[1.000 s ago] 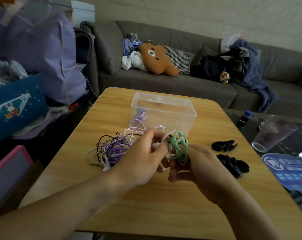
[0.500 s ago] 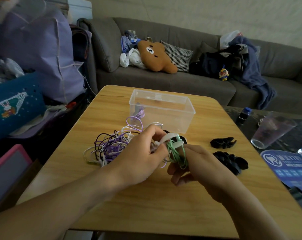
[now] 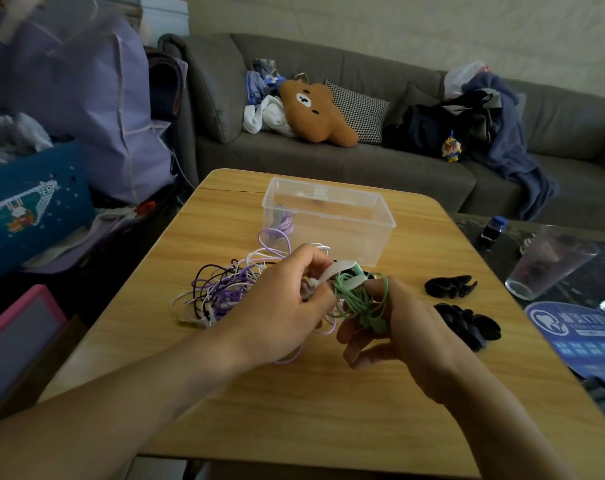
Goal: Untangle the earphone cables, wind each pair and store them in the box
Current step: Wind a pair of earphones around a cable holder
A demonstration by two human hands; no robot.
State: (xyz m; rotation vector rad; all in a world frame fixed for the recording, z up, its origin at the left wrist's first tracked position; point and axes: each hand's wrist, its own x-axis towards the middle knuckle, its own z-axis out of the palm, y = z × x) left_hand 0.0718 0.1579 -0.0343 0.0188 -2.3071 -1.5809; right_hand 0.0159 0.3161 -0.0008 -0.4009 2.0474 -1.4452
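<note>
Head view: both hands work above the table (image 3: 294, 410), just in front of the box (image 3: 329, 220). Right hand (image 3: 408, 327) curls round a coiled green cable (image 3: 360, 299); a second ago that coil sat higher and rounder, now it is pulled lower and looser. Left hand (image 3: 280, 313) pinches a white strap (image 3: 332, 273) at the coil's top, still in the same grip. Tangle (image 3: 221, 289) of purple, white and black cables lies left of the hands, unmoved. Black clips (image 3: 450, 285) lie to the right.
</note>
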